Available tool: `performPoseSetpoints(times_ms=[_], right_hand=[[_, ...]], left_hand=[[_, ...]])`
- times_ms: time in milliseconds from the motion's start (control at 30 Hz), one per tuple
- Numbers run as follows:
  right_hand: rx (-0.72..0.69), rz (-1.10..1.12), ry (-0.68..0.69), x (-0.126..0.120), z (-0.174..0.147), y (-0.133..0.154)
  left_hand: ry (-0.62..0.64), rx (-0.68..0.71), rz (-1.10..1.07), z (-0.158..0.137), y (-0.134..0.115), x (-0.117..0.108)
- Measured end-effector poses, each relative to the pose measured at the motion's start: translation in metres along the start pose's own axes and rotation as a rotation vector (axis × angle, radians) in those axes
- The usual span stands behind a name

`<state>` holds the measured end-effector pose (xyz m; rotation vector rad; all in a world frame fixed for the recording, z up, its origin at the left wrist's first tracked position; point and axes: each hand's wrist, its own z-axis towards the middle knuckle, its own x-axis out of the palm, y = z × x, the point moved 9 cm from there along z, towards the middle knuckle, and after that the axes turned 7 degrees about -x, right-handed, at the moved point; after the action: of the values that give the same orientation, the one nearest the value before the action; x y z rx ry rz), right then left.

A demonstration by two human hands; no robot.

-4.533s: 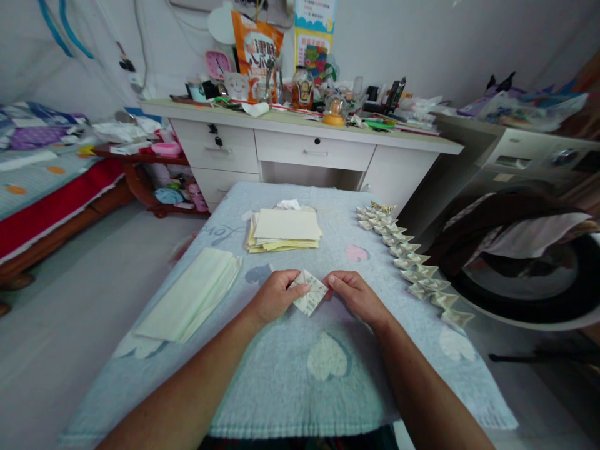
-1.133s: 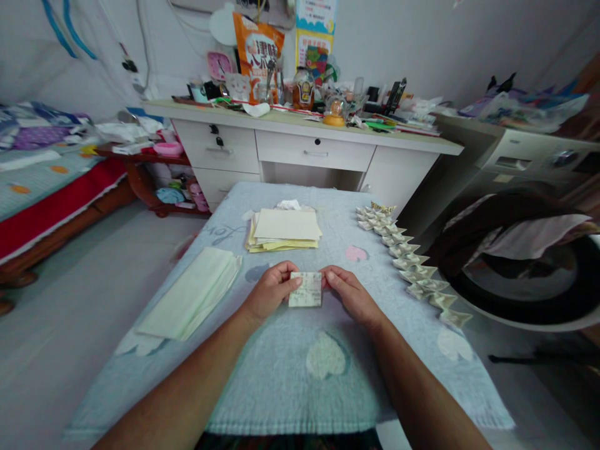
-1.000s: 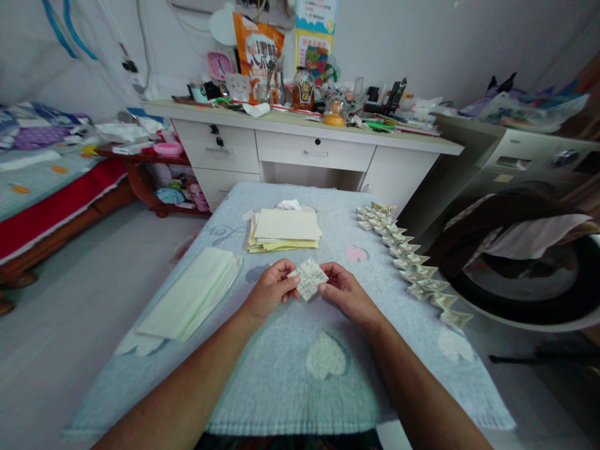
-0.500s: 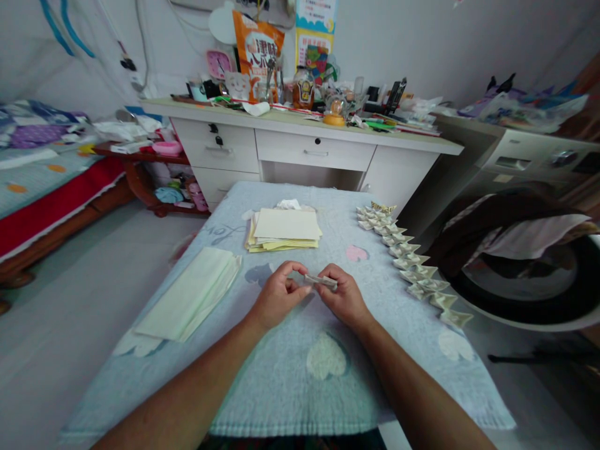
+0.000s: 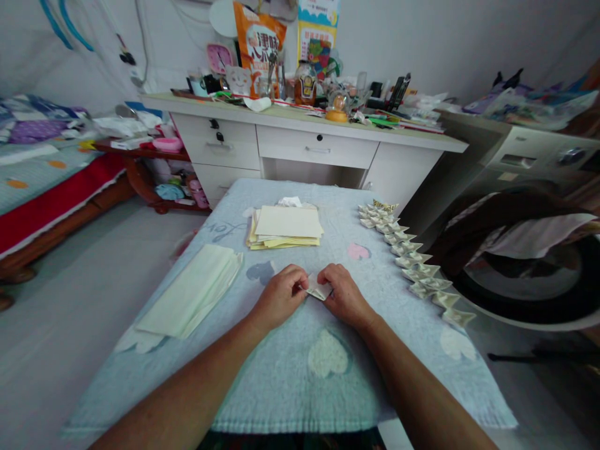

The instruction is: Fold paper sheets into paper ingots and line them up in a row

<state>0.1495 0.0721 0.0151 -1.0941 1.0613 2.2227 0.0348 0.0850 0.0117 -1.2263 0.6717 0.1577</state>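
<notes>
Between my two hands is a small folded piece of paper point(image 5: 319, 289), pale and partly covered by my fingers. My left hand point(image 5: 284, 290) pinches its left end, and my right hand point(image 5: 344, 294) grips the right end. Beyond them lies a stack of cream and yellow paper sheets point(image 5: 288, 222). To the left rests a sheaf of long pale green paper point(image 5: 190, 290). A row of folded paper boats point(image 5: 407, 255), several of them, runs down the right side of the table.
A blue cloth with heart prints point(image 5: 262, 387) covers the table. Behind it stands a white desk point(image 5: 290, 147) crowded with jars, a snack bag and a pink clock. A washing machine point(image 5: 525, 162) with its door open is at the right, a bed point(image 5: 51, 181) at the left.
The folded paper has turned in my fingers, from a thin edge-on strip to a pointed face. My fingers have curled in closer around it. The view has shifted slightly.
</notes>
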Motion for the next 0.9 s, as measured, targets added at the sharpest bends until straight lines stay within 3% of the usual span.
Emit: performPoseSetpoints(times_ms=[267, 900], right_hand=[[-0.005, 0.011, 0.167, 0.004, -0.005, 0.005], [0.05, 0.013, 0.195, -0.006, -0.008, -0.01]], left_hand=[[0.061, 0.069, 0.251, -0.005, -0.003, 0.005], [0.171, 0.065, 0.373, -0.007, -0.003, 0.012]])
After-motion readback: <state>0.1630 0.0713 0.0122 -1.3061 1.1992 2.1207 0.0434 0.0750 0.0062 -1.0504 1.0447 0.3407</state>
